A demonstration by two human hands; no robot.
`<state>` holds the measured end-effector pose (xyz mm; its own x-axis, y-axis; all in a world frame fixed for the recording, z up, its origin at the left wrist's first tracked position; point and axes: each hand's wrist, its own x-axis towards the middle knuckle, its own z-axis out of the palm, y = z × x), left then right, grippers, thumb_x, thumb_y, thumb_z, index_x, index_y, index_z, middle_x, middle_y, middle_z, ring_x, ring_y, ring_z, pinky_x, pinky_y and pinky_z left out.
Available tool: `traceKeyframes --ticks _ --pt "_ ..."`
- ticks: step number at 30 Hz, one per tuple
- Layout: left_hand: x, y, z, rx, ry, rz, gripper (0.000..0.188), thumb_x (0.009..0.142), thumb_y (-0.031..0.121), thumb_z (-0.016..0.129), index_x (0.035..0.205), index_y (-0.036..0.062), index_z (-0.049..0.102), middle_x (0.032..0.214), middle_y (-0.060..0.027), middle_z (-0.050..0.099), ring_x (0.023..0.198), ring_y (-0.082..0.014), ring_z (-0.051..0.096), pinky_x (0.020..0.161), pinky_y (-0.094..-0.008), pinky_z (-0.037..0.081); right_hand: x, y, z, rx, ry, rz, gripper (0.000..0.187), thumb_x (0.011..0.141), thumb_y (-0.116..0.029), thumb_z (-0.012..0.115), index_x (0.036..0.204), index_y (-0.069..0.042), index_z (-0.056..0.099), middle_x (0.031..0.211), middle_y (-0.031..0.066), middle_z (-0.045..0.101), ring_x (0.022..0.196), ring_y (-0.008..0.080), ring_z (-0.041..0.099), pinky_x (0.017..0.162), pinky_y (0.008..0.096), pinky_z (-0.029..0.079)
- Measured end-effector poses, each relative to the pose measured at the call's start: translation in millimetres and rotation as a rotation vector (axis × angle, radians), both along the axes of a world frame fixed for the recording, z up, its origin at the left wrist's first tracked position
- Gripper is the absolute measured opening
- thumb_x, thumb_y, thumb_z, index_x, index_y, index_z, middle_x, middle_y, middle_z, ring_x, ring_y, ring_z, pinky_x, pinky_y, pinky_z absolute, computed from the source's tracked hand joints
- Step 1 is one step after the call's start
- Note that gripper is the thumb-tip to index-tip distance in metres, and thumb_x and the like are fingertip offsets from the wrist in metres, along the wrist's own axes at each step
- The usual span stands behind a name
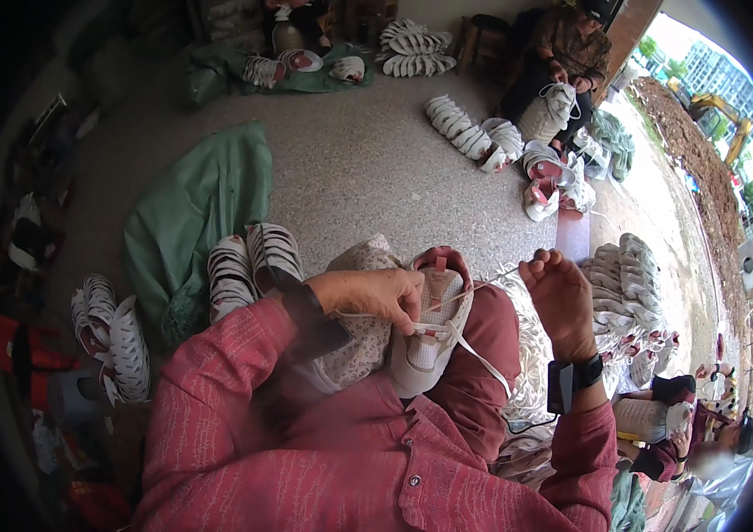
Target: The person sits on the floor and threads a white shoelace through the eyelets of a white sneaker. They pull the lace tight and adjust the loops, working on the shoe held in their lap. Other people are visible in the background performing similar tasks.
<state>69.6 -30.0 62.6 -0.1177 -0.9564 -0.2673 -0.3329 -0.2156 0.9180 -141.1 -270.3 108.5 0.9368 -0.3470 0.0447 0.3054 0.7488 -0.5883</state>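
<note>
On my lap rests a white sneaker with a dark red lining, its toe toward me. My left hand is closed over its left side, thumb and fingertips pinched on the white shoelace near the lower eyelets. Raised to the right of the shoe is my right hand, fingers curled together. A taut stretch of the lace runs from the eyelets up to its fingertips. Another lace end hangs loose over the shoe's right side. Beneath my left forearm, a flower-patterned cloth covers my left knee.
Nested shoe uppers stand left of my knees. Beyond them lies a green sack. Loose white laces and a stack of pale shoes are at my right. Another person handles a shoe at the far right; others sit farther off.
</note>
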Motion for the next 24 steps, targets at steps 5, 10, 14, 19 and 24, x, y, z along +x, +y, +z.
traceKeyframes --ticks 5,10,14,19,24 --pt "2 -8 0 0.003 -0.085 -0.068 0.020 0.071 0.012 0.084 0.087 0.0025 0.076 0.103 -0.0042 0.048 0.100 -0.0187 0.052 0.086 -0.0301 0.046 -118 -218 -4 0.146 0.073 -0.615 0.018 0.099 0.001 0.041 0.089 0.010 0.052 0.081 0.0156 0.056 0.080 0.0253 0.057 0.104 0.0469 0.049" --pt "-10 -19 -5 -0.105 -0.175 -0.088 0.026 0.072 0.012 0.083 0.096 0.0058 0.074 0.106 -0.0056 0.047 0.104 -0.0197 0.051 0.085 -0.0312 0.046 -251 -330 16 0.305 0.105 -0.727 0.013 0.099 -0.002 0.049 0.088 0.005 0.050 0.070 0.0067 0.043 0.063 0.0176 0.046 0.076 0.0359 0.053" --pt "-23 -20 10 -0.170 -0.193 0.040 0.025 0.076 0.013 0.078 0.100 0.0086 0.072 0.100 -0.0043 0.056 0.097 -0.0207 0.059 0.085 -0.0320 0.049 -282 -333 42 0.126 0.096 -0.627 0.005 0.098 0.000 0.050 0.094 0.002 0.052 0.078 0.0068 0.049 0.065 0.0165 0.049 0.070 0.0318 0.050" --pt "-19 -21 1 -0.524 -0.299 0.413 0.018 0.083 0.017 0.074 0.098 0.0076 0.071 0.088 -0.0045 0.064 0.084 -0.0219 0.066 0.078 -0.0318 0.052 -161 -178 63 0.081 -0.047 -0.647 0.007 0.098 0.002 0.051 0.104 0.003 0.053 0.092 0.0101 0.054 0.081 0.0172 0.053 0.086 0.0360 0.048" --pt "-28 -75 12 -0.419 -0.408 -0.088 0.020 0.081 0.015 0.076 0.099 0.0092 0.073 0.103 -0.0067 0.063 0.098 -0.0251 0.064 0.085 -0.0346 0.051 -209 -54 166 -0.340 -0.428 -0.243 0.016 0.104 -0.002 0.042 0.117 0.004 0.049 0.094 0.0134 0.058 0.074 0.0184 0.056 0.085 0.0379 0.049"
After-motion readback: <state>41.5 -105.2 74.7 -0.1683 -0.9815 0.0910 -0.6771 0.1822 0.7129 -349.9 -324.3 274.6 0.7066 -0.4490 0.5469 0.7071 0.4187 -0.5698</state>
